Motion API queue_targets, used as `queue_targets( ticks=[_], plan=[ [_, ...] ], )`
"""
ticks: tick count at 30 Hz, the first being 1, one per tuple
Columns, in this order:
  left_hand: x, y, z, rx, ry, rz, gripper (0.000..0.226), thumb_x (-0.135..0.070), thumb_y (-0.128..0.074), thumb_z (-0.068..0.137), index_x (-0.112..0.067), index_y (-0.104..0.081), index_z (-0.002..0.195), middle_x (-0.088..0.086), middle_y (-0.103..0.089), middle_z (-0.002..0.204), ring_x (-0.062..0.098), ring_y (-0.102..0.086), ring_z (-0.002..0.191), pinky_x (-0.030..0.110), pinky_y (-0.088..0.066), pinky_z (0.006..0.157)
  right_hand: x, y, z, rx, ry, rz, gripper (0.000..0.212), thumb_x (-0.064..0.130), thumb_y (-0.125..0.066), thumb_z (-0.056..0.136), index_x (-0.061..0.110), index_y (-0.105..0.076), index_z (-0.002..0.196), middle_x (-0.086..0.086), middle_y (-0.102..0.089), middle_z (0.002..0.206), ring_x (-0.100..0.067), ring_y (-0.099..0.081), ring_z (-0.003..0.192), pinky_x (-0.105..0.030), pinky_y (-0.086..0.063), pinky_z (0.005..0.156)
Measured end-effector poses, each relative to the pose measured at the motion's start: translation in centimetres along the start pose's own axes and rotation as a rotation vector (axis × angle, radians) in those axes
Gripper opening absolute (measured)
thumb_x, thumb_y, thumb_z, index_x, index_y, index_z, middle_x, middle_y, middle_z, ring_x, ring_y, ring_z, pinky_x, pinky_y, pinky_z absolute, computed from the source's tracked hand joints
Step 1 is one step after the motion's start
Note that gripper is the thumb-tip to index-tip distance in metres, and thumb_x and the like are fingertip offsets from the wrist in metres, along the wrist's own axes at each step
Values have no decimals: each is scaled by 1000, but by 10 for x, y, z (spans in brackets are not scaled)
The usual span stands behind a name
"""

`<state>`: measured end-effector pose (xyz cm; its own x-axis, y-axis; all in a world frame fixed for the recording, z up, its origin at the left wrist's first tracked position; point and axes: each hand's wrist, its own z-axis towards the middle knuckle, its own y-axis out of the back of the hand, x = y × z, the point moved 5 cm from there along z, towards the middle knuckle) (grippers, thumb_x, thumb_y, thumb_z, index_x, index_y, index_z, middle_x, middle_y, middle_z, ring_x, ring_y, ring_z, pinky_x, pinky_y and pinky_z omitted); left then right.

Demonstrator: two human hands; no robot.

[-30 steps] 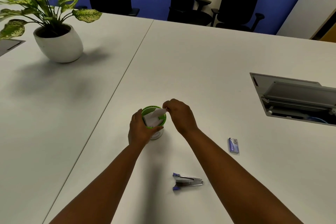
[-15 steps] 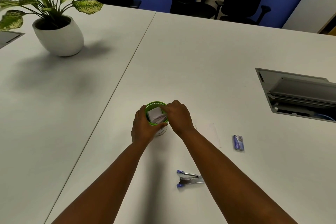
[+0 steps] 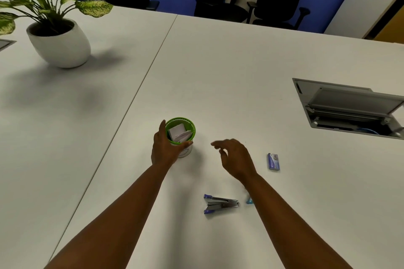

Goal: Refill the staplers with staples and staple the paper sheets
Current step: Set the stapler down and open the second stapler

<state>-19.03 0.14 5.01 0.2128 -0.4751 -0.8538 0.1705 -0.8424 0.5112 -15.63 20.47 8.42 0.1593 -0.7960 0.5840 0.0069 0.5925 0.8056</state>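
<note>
Stapler (image 3: 220, 204) lies open on the white table (image 3: 218, 67), near the person, between the forearms. Staple box (image 3: 273, 161) sits to its far right. Right hand (image 3: 235, 157) hovers empty, fingers loosely spread. Left hand (image 3: 166, 146) wraps the green cup (image 3: 182, 123) holding folded paper sheets (image 3: 179, 133). Potted plant (image 3: 56, 28) stands far left.

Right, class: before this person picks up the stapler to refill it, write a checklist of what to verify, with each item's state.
1. Right hand empty, fingers spread: ok.
2. Left hand free: not ok, it grips the green mesh cup.
3. Folded white papers inside the cup: ok.
4. Silver stapler with purple ends lies open on the white table: ok.
5. Small blue staple box beside the right hand: ok.
6. Staples loaded: cannot tell.
</note>
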Motion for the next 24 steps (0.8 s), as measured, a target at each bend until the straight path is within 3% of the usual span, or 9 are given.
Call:
queue_targets(
  ticks=[4,8,11,15,19,24],
  plan=[
    [3,2,-9,-7,28,-23,104,-40,-77,70,-17,-10,147,12,-34,146,28,-34,134,41,-36,103,-9,-5,-31,260,-19,19,41,1,-51,80,18,-63,115,-2,-66,109,-18,-56,106,-27,-43,94],
    [14,5,-28,-92,61,13,69,-40,-46,93,-13,-13,147,16,-36,145,32,-37,132,45,-35,105,-20,-13,-54,461,-95,-43,52,-2,-50,73,20,-60,119,-2,-61,118,-18,-52,112,-29,-43,97],
    [25,9,-44,-137,43,107,53,-30,-36,98,-11,-21,145,16,-39,143,33,-38,131,45,-34,105,-24,-20,-67,548,-110,-100,54,5,-55,75,24,-53,126,0,-57,122,-17,-49,115,-31,-43,96],
    [46,1,-58,46,-37,410,56,-30,-38,97,-6,-21,145,15,-32,149,30,-30,137,42,-29,110,-27,-26,-80,613,-96,-157,59,18,-61,77,26,-44,133,0,-54,124,-17,-47,117,-32,-43,97],
    [70,-9,-67,291,16,618,72,-49,-39,93,-11,-10,147,9,-7,158,24,-7,145,48,-14,116,-28,-33,-86,635,-75,-215,67,31,-70,76,24,-40,136,-3,-52,124,-19,-46,117,-32,-40,96],
    [71,-12,-67,435,15,817,82,-58,-37,90,-13,-1,148,8,10,158,24,3,146,50,-13,116,-32,-42,-91,604,-45,-275,65,29,-71,77,22,-41,135,-4,-50,126,-20,-45,119,-30,-38,95]
  ],
)
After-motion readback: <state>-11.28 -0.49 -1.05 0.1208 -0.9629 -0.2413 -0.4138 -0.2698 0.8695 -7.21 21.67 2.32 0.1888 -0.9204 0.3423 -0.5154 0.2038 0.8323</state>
